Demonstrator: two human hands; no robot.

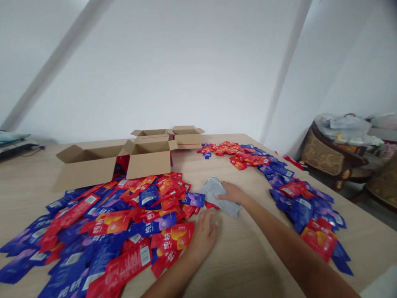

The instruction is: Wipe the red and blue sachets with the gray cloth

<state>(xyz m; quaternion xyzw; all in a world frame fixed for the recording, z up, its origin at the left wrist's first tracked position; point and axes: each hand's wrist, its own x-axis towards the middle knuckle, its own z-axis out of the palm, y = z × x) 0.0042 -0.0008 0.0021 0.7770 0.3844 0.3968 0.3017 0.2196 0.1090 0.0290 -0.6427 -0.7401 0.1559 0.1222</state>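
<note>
The cloth [222, 203] lies under the fingers of your right hand [230, 193], at the right edge of the packets [173, 238]; whether you grip or just press it, I cannot tell. That arm stretches forward and leftward. Your left hand [204, 232], loosely spread, sits nearer you, beside the packets.

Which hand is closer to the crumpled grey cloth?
Right: the right hand touches the crumpled grey cloth; the left hand is apart, nearer the person, by the flat red and blue packets.
</note>
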